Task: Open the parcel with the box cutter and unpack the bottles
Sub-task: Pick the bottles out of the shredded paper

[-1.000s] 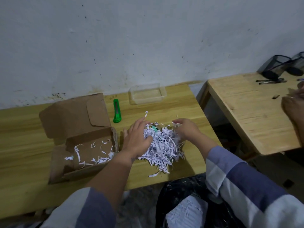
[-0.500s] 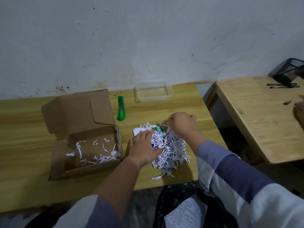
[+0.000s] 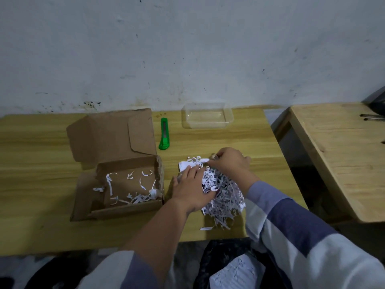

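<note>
I find the brown cardboard parcel (image 3: 127,182) already open. My left hand (image 3: 192,189) lies spread on the white shredded-paper heap (image 3: 224,195); my right hand (image 3: 230,161) pinches something there, unidentifiable. No bottles visible; next, part the shreds gently.

Two bare forearms, left sleeve (image 3: 116,272) pushed up, right sleeve (image 3: 302,236) banded blue and white; long, loose cut

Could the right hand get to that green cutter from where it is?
Probably yes. The right hand is at the shredded paper, and only bare table lies between it and the green cutter; it would have to let go first.
</note>
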`<state>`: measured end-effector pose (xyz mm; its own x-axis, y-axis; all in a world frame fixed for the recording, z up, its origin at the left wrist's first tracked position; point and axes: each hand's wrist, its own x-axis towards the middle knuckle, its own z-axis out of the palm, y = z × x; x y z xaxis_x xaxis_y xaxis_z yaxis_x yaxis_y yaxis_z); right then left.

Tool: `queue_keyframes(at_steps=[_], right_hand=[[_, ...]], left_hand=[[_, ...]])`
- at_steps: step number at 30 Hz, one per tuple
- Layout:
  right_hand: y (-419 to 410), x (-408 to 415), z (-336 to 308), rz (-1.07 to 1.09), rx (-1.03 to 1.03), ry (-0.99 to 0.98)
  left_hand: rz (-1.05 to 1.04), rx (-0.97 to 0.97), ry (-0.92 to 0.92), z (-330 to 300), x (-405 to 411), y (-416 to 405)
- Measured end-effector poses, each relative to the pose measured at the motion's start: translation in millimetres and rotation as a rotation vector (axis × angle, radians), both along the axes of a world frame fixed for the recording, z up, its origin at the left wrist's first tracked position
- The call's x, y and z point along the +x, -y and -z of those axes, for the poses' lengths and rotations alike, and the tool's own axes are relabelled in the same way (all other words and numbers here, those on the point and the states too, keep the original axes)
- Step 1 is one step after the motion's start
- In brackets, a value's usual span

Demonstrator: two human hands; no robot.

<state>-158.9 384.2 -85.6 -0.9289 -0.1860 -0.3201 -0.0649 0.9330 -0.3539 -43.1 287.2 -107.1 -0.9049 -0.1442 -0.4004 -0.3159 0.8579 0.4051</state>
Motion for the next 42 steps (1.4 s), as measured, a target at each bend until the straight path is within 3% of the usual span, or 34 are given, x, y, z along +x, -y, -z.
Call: queue_keyframes(at_steps=[6,12,15,20,23,25,33,37,42], right_hand=[[-18,0,-25,0.064,-0.289,-0.124],[-29,-8,-52,0.203,-0.928,-0.135],[-32,-12,-67,0.216,-1.070,-0.142],[-39,-8,-69,0.121,-0.967,0.074],[-45,0,-62,0.081,-0.858,0.214],[-47,4,-57,0.065,-0.793,0.270],[-53,11,-38,0.062,-0.669,0.403],[-70,2,-31,0.136,-0.653,0.355],[-94,-24,-31,0.334,-0.650,0.165]], left_hand=[[0.006,-0.024,0.008,-2,-2,-1],[0.022,0.006,0.064,-12,-6,2],[-0.026,0.060,-0.053,-22,-10,2],[-0.111,0.143,-0.320,-41,-25,-4],[-0.203,0.346,-0.484,-48,-31,-7],[-0.236,0.430,-0.520,-52,-31,-9],[-0.303,0.422,-0.608,-48,-33,-14],[-0.348,0.397,-0.613,-43,-32,-11],[-0.245,0.382,-0.519,-27,-29,-8]])
